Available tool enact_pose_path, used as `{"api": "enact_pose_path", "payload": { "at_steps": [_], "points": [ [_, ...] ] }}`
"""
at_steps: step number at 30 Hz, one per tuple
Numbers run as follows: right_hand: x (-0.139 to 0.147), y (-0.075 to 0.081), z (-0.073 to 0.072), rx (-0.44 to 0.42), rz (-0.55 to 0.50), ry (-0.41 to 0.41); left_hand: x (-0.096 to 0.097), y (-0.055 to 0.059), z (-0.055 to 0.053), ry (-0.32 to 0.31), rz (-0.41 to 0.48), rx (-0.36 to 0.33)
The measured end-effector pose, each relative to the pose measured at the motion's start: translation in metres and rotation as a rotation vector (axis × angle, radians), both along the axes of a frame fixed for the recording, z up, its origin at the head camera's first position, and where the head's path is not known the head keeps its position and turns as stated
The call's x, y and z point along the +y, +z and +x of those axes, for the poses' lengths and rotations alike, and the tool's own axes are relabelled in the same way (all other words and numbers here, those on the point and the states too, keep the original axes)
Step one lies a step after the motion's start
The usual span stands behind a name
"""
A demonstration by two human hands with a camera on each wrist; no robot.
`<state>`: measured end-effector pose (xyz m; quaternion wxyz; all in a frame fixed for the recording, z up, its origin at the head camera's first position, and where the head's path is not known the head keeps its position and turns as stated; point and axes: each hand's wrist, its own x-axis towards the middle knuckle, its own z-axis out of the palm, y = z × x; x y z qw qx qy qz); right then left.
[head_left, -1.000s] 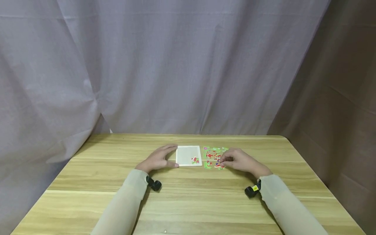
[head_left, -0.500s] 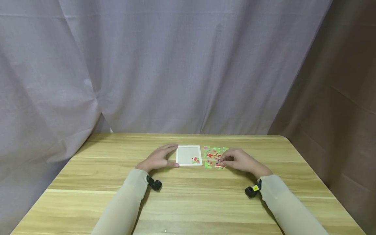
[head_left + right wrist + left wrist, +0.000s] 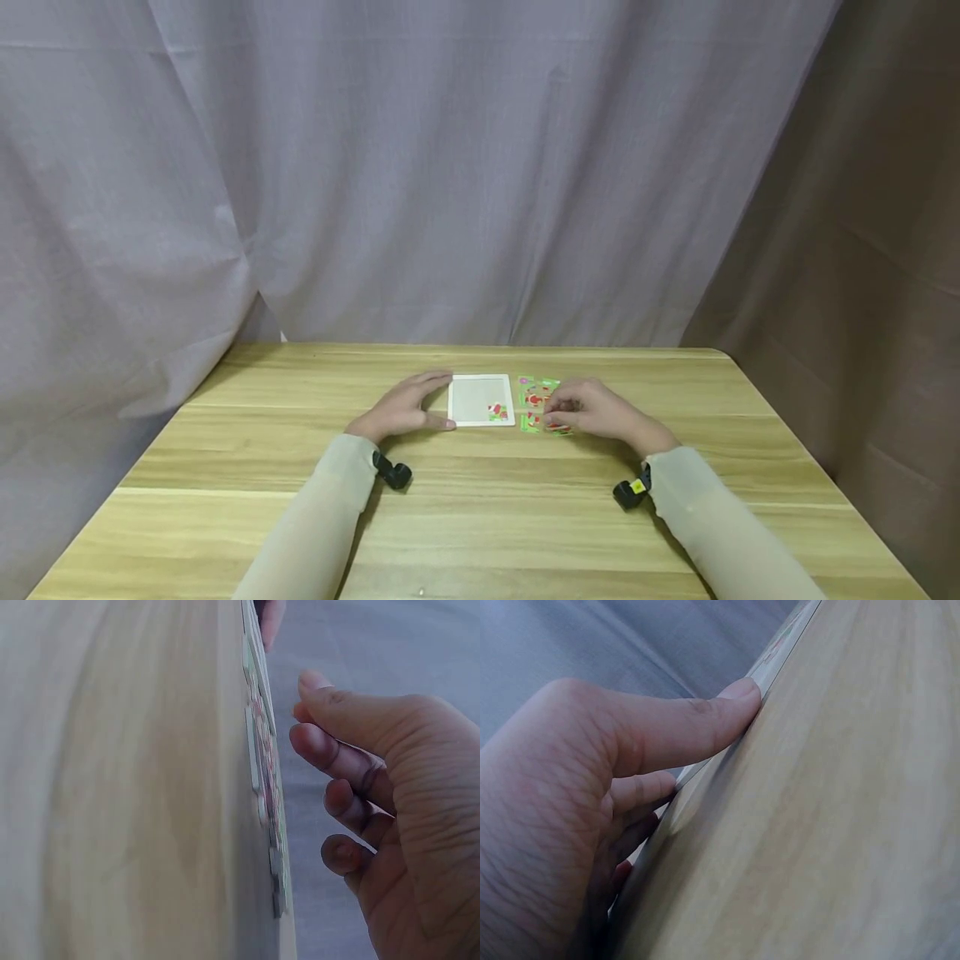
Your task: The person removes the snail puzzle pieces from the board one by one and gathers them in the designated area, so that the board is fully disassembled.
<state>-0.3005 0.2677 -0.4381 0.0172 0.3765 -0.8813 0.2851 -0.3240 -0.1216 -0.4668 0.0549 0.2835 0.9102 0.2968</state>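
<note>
A square puzzle tray (image 3: 512, 402) with a white rim lies flat on the table, one picture piece (image 3: 497, 412) in its near right corner. My left hand (image 3: 405, 406) holds the tray's left side, thumb at the near corner and fingers at the far one; in the left wrist view the thumb presses the tray edge (image 3: 780, 656). Right of the tray lie several red and green puzzle pieces (image 3: 534, 398). Over them hovers my right hand (image 3: 596, 410), fingers loosely curled. The right wrist view shows it just above the pieces (image 3: 255, 750), with nothing visible between thumb and forefinger.
The wooden table (image 3: 480, 517) stretches toward me and to both sides. Behind its far edge hangs a grey curtain (image 3: 420, 183), continuing down the right side. Each wrist carries a small black camera, the left camera (image 3: 393, 471) and the right camera (image 3: 632, 492).
My right hand has shifted left over the loose pieces, away from the piece it was at, and now covers more of them. The left hand and tray stay in place.
</note>
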Motion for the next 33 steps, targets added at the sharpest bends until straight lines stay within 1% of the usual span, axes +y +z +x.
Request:
{"api": "enact_pose_path", "payload": {
  "at_steps": [6, 11, 15, 20, 23, 29, 33],
  "points": [
    [-0.013, 0.002, -0.002, 0.004, -0.002, 0.019, 0.000, -0.001, 0.000, 0.004, -0.007, 0.000],
    [-0.035, 0.005, -0.009, -0.007, 0.036, 0.022, -0.001, 0.000, 0.001, 0.005, -0.007, -0.009],
    [-0.058, 0.009, -0.015, 0.006, 0.087, 0.001, -0.001, 0.000, -0.001, 0.008, 0.003, -0.010],
    [-0.079, 0.009, -0.021, 0.008, 0.197, -0.050, -0.001, -0.001, 0.000, 0.006, 0.009, -0.016],
    [-0.086, 0.007, -0.023, -0.008, 0.224, -0.068, -0.001, -0.001, -0.001, 0.004, 0.014, -0.017],
    [-0.089, 0.005, -0.025, -0.021, 0.211, -0.057, -0.001, 0.002, -0.001, 0.005, 0.008, -0.007],
    [-0.090, 0.004, -0.024, -0.035, 0.202, -0.057, -0.001, 0.000, 0.000, 0.005, 0.008, -0.003]
  ]
}}
